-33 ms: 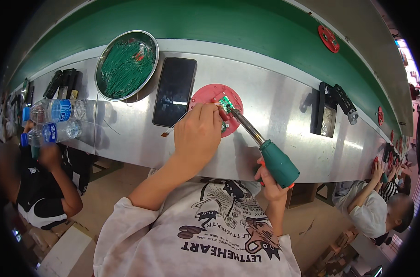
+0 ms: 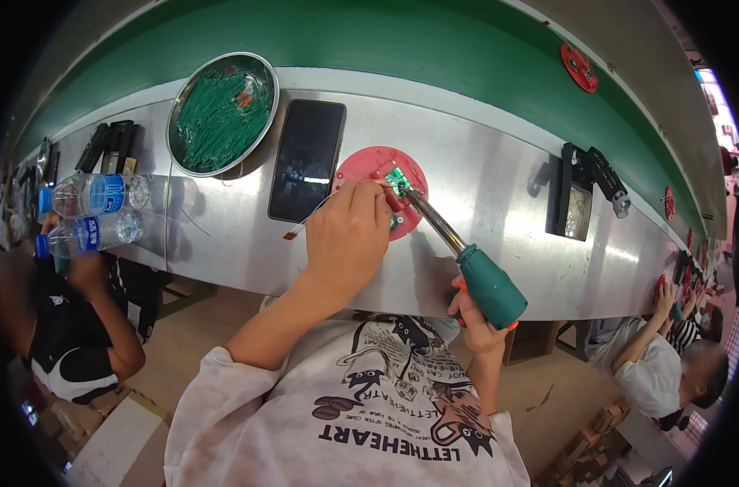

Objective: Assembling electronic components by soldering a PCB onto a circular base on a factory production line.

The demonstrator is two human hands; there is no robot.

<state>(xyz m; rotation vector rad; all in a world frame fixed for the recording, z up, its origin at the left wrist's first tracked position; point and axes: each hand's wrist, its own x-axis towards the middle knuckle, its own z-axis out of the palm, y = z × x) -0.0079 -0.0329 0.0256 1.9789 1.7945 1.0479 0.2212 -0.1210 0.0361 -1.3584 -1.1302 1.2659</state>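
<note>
Soldering iron applied at circuit board; both hands engaged

We find the small green circuit board on a round red disc, which lies on the metal table. The iron slants in from the lower right, its tip at the board; at this scale we cannot tell whether the two touch.

The right hand has its fingers clamped on the iron's green handle. The left hand rests over the disc's left side, fingers bunched together beside the board. Thin wires show at both sides of this hand. Its fingertips are partly hidden, so we cannot tell whether they are clamped on those wires.

Left of the disc we record a dark phone, lying flat. Beyond it stands a metal bowl holding many green wires. Farther left, two clear bottles with blue caps lie side by side. To the right we note a black stand, well apart from the disc. Other people are seated at both sides.
</note>
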